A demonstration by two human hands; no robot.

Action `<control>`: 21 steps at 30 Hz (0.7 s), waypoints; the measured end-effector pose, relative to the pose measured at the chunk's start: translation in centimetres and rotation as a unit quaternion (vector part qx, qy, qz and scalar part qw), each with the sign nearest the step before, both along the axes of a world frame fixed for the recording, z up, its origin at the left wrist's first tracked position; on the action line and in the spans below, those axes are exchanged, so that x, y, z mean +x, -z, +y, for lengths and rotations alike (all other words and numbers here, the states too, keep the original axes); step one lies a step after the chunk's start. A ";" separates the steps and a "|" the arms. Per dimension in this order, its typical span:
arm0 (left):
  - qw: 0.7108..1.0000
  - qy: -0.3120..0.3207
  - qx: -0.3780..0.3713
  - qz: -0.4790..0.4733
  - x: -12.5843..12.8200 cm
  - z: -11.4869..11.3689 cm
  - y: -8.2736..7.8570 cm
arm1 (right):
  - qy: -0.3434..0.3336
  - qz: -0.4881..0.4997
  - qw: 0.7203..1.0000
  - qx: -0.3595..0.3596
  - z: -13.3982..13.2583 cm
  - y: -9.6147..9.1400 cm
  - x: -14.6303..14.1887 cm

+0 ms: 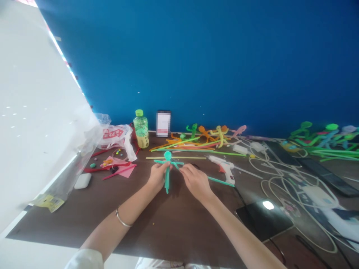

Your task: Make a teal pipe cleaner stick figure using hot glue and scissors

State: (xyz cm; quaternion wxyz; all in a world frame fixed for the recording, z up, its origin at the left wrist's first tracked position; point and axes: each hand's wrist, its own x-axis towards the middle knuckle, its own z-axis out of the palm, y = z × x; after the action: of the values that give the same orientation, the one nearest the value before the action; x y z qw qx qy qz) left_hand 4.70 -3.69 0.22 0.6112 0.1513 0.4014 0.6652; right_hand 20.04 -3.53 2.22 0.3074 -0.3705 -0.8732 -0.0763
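A teal pipe-cleaner figure [167,179] with a round head, crossbar arms and hanging legs is held upright above the table. My left hand [157,176] pinches it at the body, just under the head. My right hand [195,181] is closed on a teal pipe cleaner [221,182] that runs from the figure's chest through the fingers and out to the right. The fingertips of my right hand partly hide where it joins the figure.
Behind stand a green-capped bottle [141,129], a phone [163,124] and several pipe-cleaner figures [220,135]. A white glue gun [226,168] lies right, near tangled cables [277,179] and a dark tablet [263,220]. Plastic bags [114,136] and a white case [83,181] lie left.
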 end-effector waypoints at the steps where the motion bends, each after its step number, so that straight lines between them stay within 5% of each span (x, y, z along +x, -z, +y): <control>1: 1.000 0.015 -0.006 -0.022 0.0 0.0 0.0 | 0.001 0.028 0.999 -0.017 0.2 0.2 0.0; 10: 0.990 0.129 -0.009 -0.050 -0.6 0.0 -0.2 | -0.049 0.254 0.922 -0.287 0.5 0.0 -0.7; 15: 0.986 0.164 -0.002 0.037 -0.6 0.1 0.2 | -0.018 0.286 0.918 -0.275 -0.1 -0.3 -1.1; 18: 0.982 0.112 0.017 0.154 -0.2 0.0 0.5 | 0.024 0.323 0.917 -0.231 -0.3 -0.6 -1.5; 21: 0.970 -0.023 0.053 0.235 0.2 -0.4 0.3 | 0.065 0.344 0.915 -0.200 -0.2 -0.9 -1.8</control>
State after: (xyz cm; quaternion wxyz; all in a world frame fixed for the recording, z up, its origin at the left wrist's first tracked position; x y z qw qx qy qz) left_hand 4.93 -4.06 -0.11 0.4749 0.3265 0.5012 0.6455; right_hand 18.24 -3.70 3.10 0.5022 -0.4840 -0.6845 0.2124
